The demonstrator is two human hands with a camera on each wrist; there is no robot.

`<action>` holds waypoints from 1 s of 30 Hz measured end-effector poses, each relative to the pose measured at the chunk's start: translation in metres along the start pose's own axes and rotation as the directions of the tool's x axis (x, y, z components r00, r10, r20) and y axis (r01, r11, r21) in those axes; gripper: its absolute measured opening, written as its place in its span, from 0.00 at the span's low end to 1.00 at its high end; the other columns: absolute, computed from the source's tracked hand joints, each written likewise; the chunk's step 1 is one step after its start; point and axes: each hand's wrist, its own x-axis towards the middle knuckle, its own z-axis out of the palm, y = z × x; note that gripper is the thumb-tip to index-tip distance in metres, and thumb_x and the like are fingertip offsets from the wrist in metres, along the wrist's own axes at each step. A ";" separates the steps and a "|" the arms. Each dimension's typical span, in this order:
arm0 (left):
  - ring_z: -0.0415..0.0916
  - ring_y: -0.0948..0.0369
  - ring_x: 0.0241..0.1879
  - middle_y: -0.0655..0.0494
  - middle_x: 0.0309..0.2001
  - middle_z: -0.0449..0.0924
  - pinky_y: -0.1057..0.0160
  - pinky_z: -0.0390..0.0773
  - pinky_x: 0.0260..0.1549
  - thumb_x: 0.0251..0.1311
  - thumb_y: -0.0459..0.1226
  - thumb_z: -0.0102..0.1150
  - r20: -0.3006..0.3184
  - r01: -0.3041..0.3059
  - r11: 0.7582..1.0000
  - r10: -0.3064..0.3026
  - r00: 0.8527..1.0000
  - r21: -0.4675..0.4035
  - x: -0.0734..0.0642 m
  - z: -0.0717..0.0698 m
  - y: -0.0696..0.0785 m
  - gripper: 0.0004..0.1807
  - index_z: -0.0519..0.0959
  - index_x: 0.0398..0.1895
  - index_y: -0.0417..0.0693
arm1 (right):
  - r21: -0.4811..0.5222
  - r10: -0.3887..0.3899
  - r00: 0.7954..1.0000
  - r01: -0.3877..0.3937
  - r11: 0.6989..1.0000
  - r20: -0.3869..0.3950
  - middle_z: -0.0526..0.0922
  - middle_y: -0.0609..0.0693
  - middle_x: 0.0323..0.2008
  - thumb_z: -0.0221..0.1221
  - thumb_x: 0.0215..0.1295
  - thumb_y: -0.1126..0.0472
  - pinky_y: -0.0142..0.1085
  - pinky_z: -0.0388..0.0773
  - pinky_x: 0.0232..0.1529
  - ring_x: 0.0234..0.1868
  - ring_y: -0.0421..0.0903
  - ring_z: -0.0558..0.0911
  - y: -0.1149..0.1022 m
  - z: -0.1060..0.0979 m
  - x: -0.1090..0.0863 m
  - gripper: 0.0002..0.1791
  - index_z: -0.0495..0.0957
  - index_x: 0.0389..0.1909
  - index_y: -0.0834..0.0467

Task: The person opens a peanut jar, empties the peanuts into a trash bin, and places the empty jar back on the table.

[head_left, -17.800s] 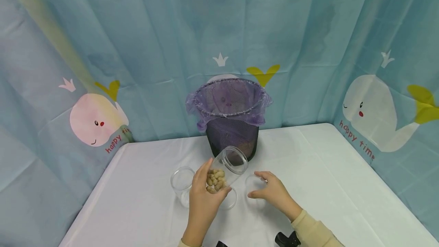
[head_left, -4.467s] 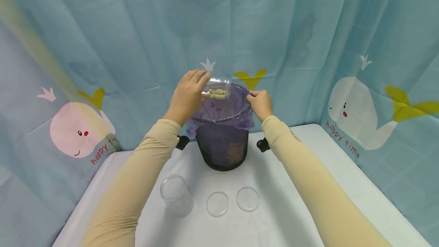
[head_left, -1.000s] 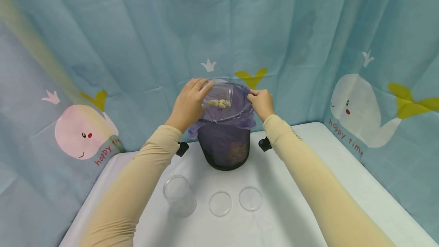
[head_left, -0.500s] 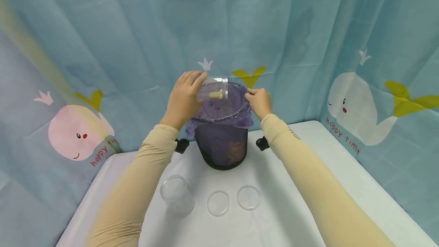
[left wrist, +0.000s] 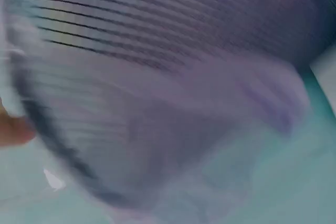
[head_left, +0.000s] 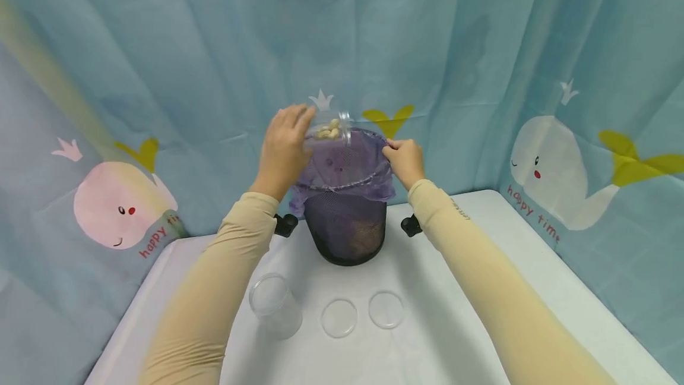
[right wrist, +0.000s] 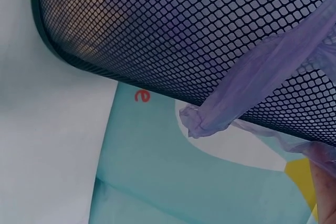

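My left hand (head_left: 283, 148) grips a clear plastic jar (head_left: 323, 116) lying nearly on its side above the bin, its mouth to the right. Several peanuts (head_left: 328, 131) are inside the jar. The black mesh bin (head_left: 342, 227) has a thin purple bag (head_left: 380, 188) folded over its rim. At the rim's right side, my right hand (head_left: 407, 162) pinches the bag and edge between thumb and fingers. The right wrist view shows the mesh wall (right wrist: 157, 35) with brownish contents behind it. A blurred fingertip (left wrist: 17, 130) appears beside the rim in the left wrist view.
An open clear jar (head_left: 276, 308) stands on the white table (head_left: 459, 314) at front left. Two clear round lids, a left one (head_left: 339, 318) and a right one (head_left: 386, 309), lie to its right. A blue patterned curtain (head_left: 256, 46) hangs behind the table.
Earlier, my left hand held the fuller jar over the table; since then it has moved above the bin. Fewer peanuts remain inside. Over the last second the jar has risen slightly; my right hand stays put.
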 end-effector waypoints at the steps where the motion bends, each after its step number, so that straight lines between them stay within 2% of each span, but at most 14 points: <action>1: 0.69 0.43 0.66 0.39 0.62 0.75 0.49 0.64 0.74 0.48 0.23 0.69 0.024 -0.018 1.000 0.018 1.000 0.009 -0.001 0.002 0.001 0.36 0.71 0.65 0.38 | 0.000 0.002 1.000 -0.002 1.000 0.000 0.81 0.58 0.60 0.52 0.70 0.62 0.28 0.59 0.16 0.10 0.38 0.59 0.000 0.000 0.000 0.21 0.77 0.61 0.60; 3: 0.70 0.44 0.65 0.39 0.61 0.76 0.49 0.66 0.72 0.50 0.22 0.66 0.095 -0.073 0.997 0.071 0.993 0.015 -0.004 0.004 0.003 0.34 0.72 0.64 0.38 | 0.002 0.013 1.000 -0.013 1.000 0.002 0.81 0.58 0.60 0.52 0.70 0.62 0.28 0.60 0.16 0.10 0.38 0.60 0.000 0.001 -0.001 0.21 0.77 0.61 0.60; 5: 0.71 0.44 0.64 0.39 0.61 0.77 0.48 0.67 0.71 0.52 0.22 0.65 0.126 -0.104 0.995 0.102 0.987 0.012 -0.005 0.006 0.004 0.32 0.72 0.64 0.39 | -0.001 0.018 1.000 -0.018 1.000 0.009 0.80 0.58 0.60 0.52 0.70 0.61 0.28 0.61 0.16 0.10 0.38 0.61 -0.001 0.002 -0.001 0.21 0.77 0.61 0.59; 8: 0.71 0.44 0.65 0.39 0.61 0.77 0.49 0.65 0.73 0.53 0.22 0.64 0.112 -0.102 0.995 0.098 0.989 0.024 -0.001 0.001 0.004 0.32 0.72 0.64 0.39 | 0.008 0.010 1.000 -0.010 1.000 0.010 0.81 0.58 0.60 0.52 0.70 0.62 0.28 0.60 0.16 0.10 0.38 0.60 -0.002 0.002 0.000 0.21 0.77 0.62 0.59; 11: 0.69 0.44 0.66 0.39 0.62 0.76 0.50 0.63 0.74 0.51 0.21 0.64 0.064 -0.098 0.994 0.095 0.993 0.041 0.004 -0.004 0.002 0.34 0.72 0.65 0.39 | 0.019 0.000 1.000 0.000 1.000 0.009 0.80 0.58 0.61 0.51 0.70 0.62 0.28 0.59 0.15 0.10 0.38 0.58 0.000 0.000 0.003 0.21 0.76 0.62 0.60; 16: 0.70 0.43 0.65 0.38 0.62 0.76 0.50 0.64 0.74 0.56 0.19 0.60 0.111 -0.167 0.984 0.159 0.981 0.065 0.000 0.001 -0.001 0.31 0.72 0.64 0.39 | 0.018 0.010 1.000 -0.010 1.000 0.003 0.79 0.58 0.62 0.51 0.70 0.62 0.28 0.60 0.15 0.10 0.38 0.59 0.004 -0.001 0.004 0.20 0.77 0.61 0.60; 18: 0.69 0.43 0.66 0.38 0.62 0.75 0.50 0.63 0.74 0.54 0.18 0.59 0.128 -0.157 0.987 0.150 0.980 0.045 -0.003 0.003 0.000 0.32 0.72 0.65 0.40 | 0.014 0.019 1.000 -0.019 1.000 0.005 0.79 0.58 0.62 0.52 0.71 0.61 0.27 0.61 0.16 0.10 0.38 0.59 0.004 -0.001 0.003 0.20 0.77 0.61 0.60; 21: 0.68 0.43 0.67 0.38 0.64 0.74 0.50 0.61 0.75 0.51 0.19 0.63 0.066 -0.087 0.996 0.086 0.994 0.011 -0.004 0.001 0.000 0.35 0.71 0.66 0.40 | 0.010 0.018 1.000 -0.018 1.000 0.009 0.79 0.58 0.62 0.52 0.70 0.61 0.28 0.60 0.15 0.10 0.38 0.59 0.005 -0.001 0.003 0.21 0.77 0.62 0.59; 23: 0.68 0.43 0.67 0.39 0.63 0.74 0.50 0.61 0.75 0.51 0.19 0.64 0.043 -0.074 0.997 0.073 0.996 0.019 -0.004 0.001 -0.001 0.35 0.72 0.65 0.40 | 0.010 0.010 1.000 -0.010 1.000 0.007 0.79 0.57 0.62 0.52 0.70 0.61 0.28 0.59 0.15 0.10 0.37 0.58 0.005 0.000 0.003 0.21 0.77 0.62 0.58; 28: 0.68 0.44 0.67 0.39 0.63 0.74 0.50 0.62 0.75 0.54 0.19 0.59 0.117 -0.112 0.993 0.106 0.987 0.044 -0.002 0.002 0.002 0.33 0.71 0.66 0.40 | 0.012 0.010 1.000 -0.010 1.000 -0.002 0.79 0.57 0.62 0.52 0.70 0.61 0.28 0.60 0.15 0.10 0.37 0.58 0.005 -0.002 0.005 0.21 0.77 0.62 0.59; 30: 0.68 0.44 0.67 0.39 0.64 0.74 0.51 0.60 0.76 0.53 0.20 0.62 0.093 -0.088 0.996 0.085 0.992 0.034 -0.001 0.001 0.003 0.34 0.70 0.67 0.41 | 0.011 0.015 1.000 -0.015 1.000 0.001 0.79 0.58 0.62 0.52 0.70 0.61 0.28 0.60 0.15 0.10 0.38 0.59 0.006 -0.002 0.005 0.21 0.76 0.62 0.59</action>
